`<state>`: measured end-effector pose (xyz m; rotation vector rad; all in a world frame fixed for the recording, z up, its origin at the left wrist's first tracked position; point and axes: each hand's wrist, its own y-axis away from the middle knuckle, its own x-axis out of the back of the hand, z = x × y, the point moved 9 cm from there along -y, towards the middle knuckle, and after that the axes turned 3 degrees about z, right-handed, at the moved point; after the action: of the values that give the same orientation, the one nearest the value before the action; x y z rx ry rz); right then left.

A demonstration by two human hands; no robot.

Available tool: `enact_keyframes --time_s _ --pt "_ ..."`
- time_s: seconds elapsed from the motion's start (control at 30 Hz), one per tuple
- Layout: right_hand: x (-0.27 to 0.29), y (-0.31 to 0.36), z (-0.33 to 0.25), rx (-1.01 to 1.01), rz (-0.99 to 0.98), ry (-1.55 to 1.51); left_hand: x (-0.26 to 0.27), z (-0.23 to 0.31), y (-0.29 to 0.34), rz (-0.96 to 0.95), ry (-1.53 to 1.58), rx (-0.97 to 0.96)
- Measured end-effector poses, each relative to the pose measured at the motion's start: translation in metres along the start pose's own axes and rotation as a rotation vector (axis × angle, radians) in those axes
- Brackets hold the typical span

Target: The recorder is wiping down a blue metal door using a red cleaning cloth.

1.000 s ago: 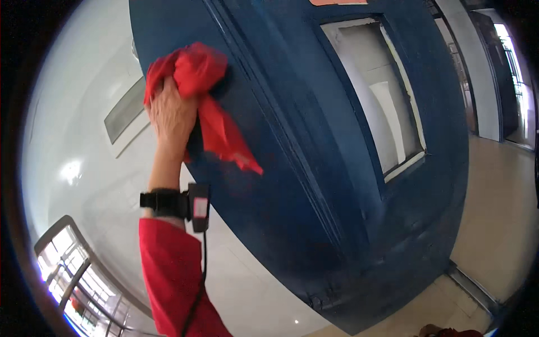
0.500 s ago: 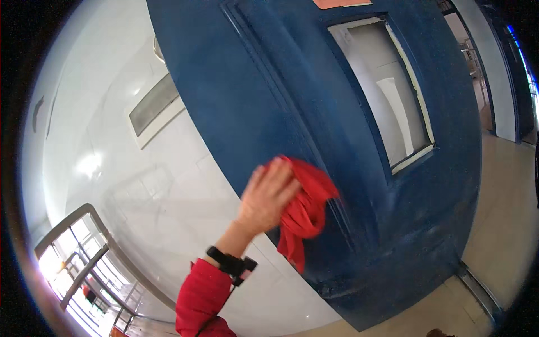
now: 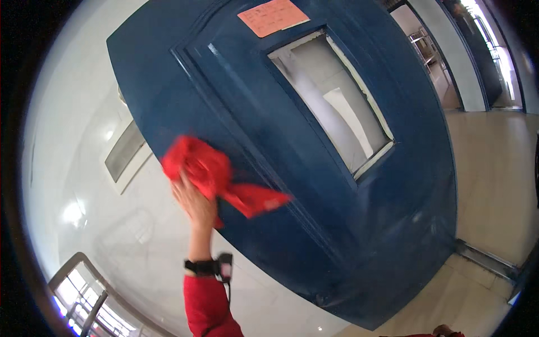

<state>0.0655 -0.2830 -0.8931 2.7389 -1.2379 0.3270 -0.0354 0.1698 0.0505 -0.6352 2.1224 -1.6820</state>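
My left hand (image 3: 193, 199) presses a bunched red cloth (image 3: 205, 165) against the dark blue door (image 3: 269, 224), near the door's left edge. The fingertips are partly hidden by the folds, and a loose corner of the cloth trails off to the right. A black strap with a small device (image 3: 216, 267) circles my left wrist, below which a red sleeve begins. Only a sliver of my right hand (image 3: 443, 330) shows at the bottom edge, right of the middle; its fingers cannot be made out.
In the door is a framed window (image 3: 339, 104) with a white strip in it; an orange paper (image 3: 273, 17) is stuck above. Behind the door's left edge runs a glossy white wall (image 3: 135, 230) with a grey-and-white panel (image 3: 126, 153). A railing (image 3: 98, 275) stands lower left, a tiled floor (image 3: 494, 185) right.
My left hand has moved the cloth up and left across the door, toward its left edge. The view has shifted, so the orange paper shows more fully and my right hand appears more at the bottom.
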Motion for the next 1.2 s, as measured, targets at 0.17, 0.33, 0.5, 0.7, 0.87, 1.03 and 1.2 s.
enact_keyframes --time_s 0.17,0.33,0.5,0.7,0.87,1.03,1.2 --pt "-0.001 -0.009 0.021 -0.145 -0.076 0.041 0.013 0.044 0.122 -0.295 0.052 -0.331" --pt "-0.012 -0.027 0.046 -0.198 -0.122 0.042 0.008 0.05 0.111 -0.384 -0.187 -0.546" --pt "-0.03 -0.044 0.092 -0.185 -0.128 0.092 0.02 0.047 -0.009 0.016 -0.016 -0.371" --pt "-0.045 -0.07 0.041 -0.451 -0.034 -0.567 -0.008 0.093 -0.148 0.119 -0.241 -0.29" --pt "-0.035 0.01 0.06 -0.308 0.031 -0.108 -0.056 0.195 -0.105 -0.002 -0.028 -0.458" --pt "-0.016 0.041 0.058 -0.369 0.098 -0.076 -0.062 0.243 0.045 -0.324 0.2 -0.817" --pt "0.0 0.051 0.057 -0.381 0.152 -0.098 -0.056 0.244 0.074 -0.416 0.212 -1.021"
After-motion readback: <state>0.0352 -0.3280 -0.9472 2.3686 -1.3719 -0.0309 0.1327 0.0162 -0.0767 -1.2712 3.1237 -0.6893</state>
